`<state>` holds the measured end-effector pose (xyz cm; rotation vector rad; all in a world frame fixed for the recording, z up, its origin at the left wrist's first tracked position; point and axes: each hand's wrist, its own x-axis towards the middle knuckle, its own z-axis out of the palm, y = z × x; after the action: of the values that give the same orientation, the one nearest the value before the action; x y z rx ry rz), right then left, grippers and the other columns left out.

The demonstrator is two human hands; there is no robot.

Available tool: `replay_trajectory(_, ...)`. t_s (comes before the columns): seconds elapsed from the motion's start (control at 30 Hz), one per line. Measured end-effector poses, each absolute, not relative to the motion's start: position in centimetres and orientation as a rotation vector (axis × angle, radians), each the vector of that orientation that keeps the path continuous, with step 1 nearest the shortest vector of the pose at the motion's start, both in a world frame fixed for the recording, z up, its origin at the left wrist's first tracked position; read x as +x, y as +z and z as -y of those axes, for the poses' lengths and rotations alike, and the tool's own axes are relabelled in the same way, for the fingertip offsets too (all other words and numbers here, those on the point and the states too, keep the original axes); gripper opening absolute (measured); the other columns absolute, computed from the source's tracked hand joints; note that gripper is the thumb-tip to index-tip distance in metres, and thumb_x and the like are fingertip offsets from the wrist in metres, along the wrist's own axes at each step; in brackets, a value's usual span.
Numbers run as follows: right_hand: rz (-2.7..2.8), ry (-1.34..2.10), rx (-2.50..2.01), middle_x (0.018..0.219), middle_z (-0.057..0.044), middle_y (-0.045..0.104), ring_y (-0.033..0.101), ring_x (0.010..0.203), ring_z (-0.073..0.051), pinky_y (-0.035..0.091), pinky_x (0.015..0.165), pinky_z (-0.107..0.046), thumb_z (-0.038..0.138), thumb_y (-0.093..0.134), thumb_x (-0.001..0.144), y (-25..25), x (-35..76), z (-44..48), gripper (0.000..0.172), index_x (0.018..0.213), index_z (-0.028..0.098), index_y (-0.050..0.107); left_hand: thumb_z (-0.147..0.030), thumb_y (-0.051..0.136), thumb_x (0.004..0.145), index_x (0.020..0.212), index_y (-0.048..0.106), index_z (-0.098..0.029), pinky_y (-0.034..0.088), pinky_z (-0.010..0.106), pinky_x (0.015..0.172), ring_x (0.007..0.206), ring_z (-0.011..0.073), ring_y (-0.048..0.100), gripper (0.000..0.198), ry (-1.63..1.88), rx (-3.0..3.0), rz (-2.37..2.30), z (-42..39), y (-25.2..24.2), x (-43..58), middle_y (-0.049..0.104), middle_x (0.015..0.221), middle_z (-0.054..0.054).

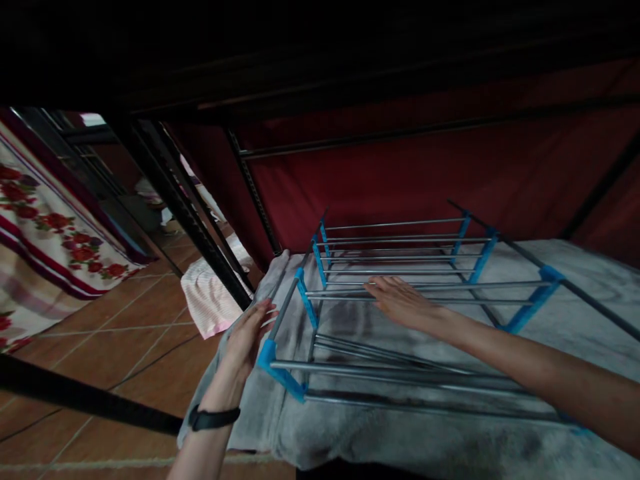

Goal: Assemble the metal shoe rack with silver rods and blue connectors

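Note:
A rack of grey metal tubes with blue plastic joints (pixel 533 300) lies on a grey blanket (pixel 345 433). My left hand (pixel 250 333), with a black band on its wrist, is beside the rack's left side tube, fingers spread close to it. I cannot tell whether they touch it. My right hand (pixel 397 300) reaches across from the right, with its outstretched fingers over the rack's middle crossbars. Several loose metal tubes (pixel 380 351) rest inside the frame, between the front and middle crossbars. Part of the front is hidden behind my right forearm.
A black metal bed frame post (pixel 175 193) stands at the left, with a dark upper bunk overhead. Behind the rack hangs a red curtain (pixel 375 187). A pink-and-white cloth (pixel 210 293) hangs near the tiled floor (pixel 125 340). A flowered curtain (pixel 65 240) is at the far left.

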<state>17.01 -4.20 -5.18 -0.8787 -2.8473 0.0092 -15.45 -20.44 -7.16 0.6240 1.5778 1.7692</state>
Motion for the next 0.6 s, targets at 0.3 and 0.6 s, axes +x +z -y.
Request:
replay_trajectory(0.3, 2.847, 0.320, -0.996, 0.160, -0.012, 0.043, 0.040, 0.148, -0.025, 0.033, 0.121, -0.050, 0.009, 0.028, 0.095, -8.4, 15.9, 1.6, 0.061, 0.151, 0.019, 0.048, -0.039, 0.079, 0.078, 0.100, 0.074, -0.018, 0.060, 0.029, 0.066, 0.099, 0.0237, 0.066, 0.031, 1.542, 0.807, -1.513, 10.8, -5.8, -15.0, 0.070, 0.116, 0.012)
replay_trajectory(0.6, 2.790, 0.458, -1.025, 0.159, -0.014, 0.043, 0.040, 0.148, -0.028, 0.033, 0.120, -0.052, 0.017, 0.028, 0.099, -6.5, 15.8, 1.8, 0.054, 0.148, 0.017, 0.052, -0.038, 0.076, 0.081, 0.102, 0.073, -0.018, 0.064, 0.040, 0.069, 0.104, 0.0310, 0.068, 0.029, 1.428, 0.843, -1.449, 9.5, -5.9, -15.3, 0.072, 0.102, 0.015)
